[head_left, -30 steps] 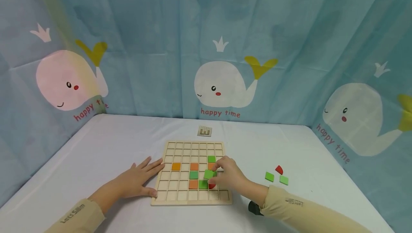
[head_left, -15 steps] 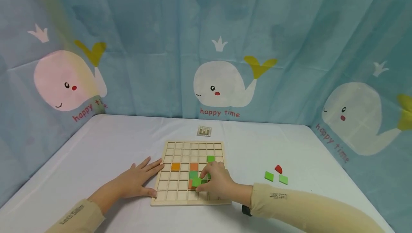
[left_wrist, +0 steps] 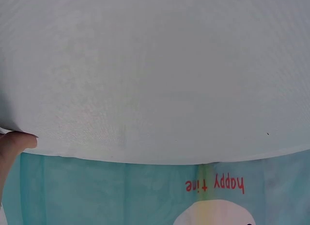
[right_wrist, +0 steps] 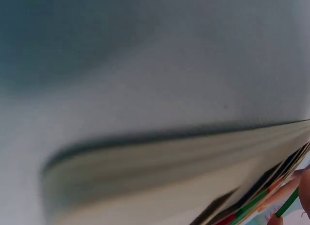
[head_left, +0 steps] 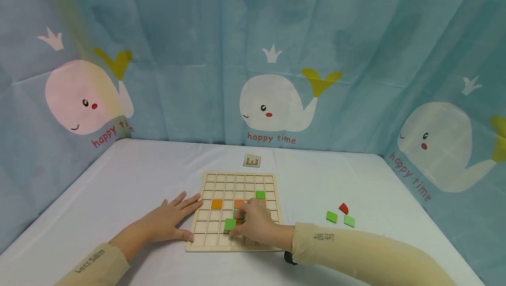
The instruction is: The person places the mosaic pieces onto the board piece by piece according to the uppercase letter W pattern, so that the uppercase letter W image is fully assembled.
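A wooden grid board (head_left: pixel 210 226) lies on the white table. My left hand (head_left: pixel 168 221) rests at its left edge with the fingers spread and straight. Thumb and fingers of my right hand (head_left: pixel 258 226) pinch a green square tile (head_left: pixel 229 225) over the lower middle cells. In the right wrist view that tile (right_wrist: pixel 287 204) shows edge-on, tilted, at the lower right corner. An amber tile (head_left: pixel 216 204), an orange tile (head_left: pixel 239 203) and a green tile (head_left: pixel 260 194) sit in the grid. My right hand partly covers other tiles there.
Right of the board lie a loose green tile (head_left: pixel 331 217), a lighter green tile (head_left: pixel 349 221) and a red quarter-round piece (head_left: pixel 344 208). Behind the board is a small patterned card (head_left: pixel 251 160). A blue whale-print curtain (head_left: pixel 189 101) hangs around the table.
My right hand has moved left across the board, carrying the green tile toward the lower middle cells. The left hand stays where it was.
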`<state>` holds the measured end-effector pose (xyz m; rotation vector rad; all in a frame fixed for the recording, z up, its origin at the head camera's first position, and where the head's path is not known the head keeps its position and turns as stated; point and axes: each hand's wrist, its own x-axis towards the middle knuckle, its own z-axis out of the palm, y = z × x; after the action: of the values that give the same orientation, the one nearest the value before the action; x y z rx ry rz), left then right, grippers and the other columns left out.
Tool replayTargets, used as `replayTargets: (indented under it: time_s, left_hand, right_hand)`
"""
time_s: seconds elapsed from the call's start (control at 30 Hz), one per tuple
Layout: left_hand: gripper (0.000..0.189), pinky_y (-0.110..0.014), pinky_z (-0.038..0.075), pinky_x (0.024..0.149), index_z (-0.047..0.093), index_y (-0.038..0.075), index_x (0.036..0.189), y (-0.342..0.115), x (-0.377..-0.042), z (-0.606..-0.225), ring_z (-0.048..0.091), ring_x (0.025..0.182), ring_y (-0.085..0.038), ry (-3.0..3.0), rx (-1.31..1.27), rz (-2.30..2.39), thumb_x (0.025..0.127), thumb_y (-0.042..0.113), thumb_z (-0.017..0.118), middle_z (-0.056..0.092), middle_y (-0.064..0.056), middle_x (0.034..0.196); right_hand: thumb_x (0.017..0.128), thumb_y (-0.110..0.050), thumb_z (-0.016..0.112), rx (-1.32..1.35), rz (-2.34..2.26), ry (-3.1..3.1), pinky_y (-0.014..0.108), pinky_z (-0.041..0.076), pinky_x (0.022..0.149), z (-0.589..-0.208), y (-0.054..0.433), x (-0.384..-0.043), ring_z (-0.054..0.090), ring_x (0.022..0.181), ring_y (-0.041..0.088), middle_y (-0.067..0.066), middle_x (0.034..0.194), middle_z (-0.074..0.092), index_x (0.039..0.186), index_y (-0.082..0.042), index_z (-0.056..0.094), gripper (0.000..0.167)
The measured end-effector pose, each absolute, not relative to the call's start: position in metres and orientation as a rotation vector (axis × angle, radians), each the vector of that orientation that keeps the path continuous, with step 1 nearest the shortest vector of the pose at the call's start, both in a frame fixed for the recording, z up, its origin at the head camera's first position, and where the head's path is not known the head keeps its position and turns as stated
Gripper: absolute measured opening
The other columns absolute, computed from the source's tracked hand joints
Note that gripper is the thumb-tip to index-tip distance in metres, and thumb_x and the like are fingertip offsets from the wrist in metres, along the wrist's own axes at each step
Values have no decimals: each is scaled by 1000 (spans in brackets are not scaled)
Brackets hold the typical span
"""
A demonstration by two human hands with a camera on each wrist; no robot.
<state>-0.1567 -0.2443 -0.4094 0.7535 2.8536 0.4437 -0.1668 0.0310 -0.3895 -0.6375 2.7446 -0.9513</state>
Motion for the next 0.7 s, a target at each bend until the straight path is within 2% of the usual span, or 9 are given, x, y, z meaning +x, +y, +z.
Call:
replayTargets:
  time_s: [0.43, 0.7]
  left_hand:
    - [95, -79, 20, 95, 36, 10, 151, -244, -157, -409, 17, 141, -50, 2839, 726, 435, 80, 70, 57, 27, -11, 158]
    - [96, -79, 20, 96, 36, 11, 151, -245, -158, -412, 17, 141, -49, 2848, 731, 432, 80, 70, 57, 26, -10, 158]
  right_hand:
    - [63, -28, 93, -612, -834, 2806, 28, 36, 64, -397, 17, -173, 41, 80, 15, -5, 80, 46, 70, -19, 61, 33]
    - [65, -29, 92, -624, -768, 2814, 34, 39, 69, -394, 15, -171, 42, 83, 17, -4, 82, 45, 70, -20, 60, 34]
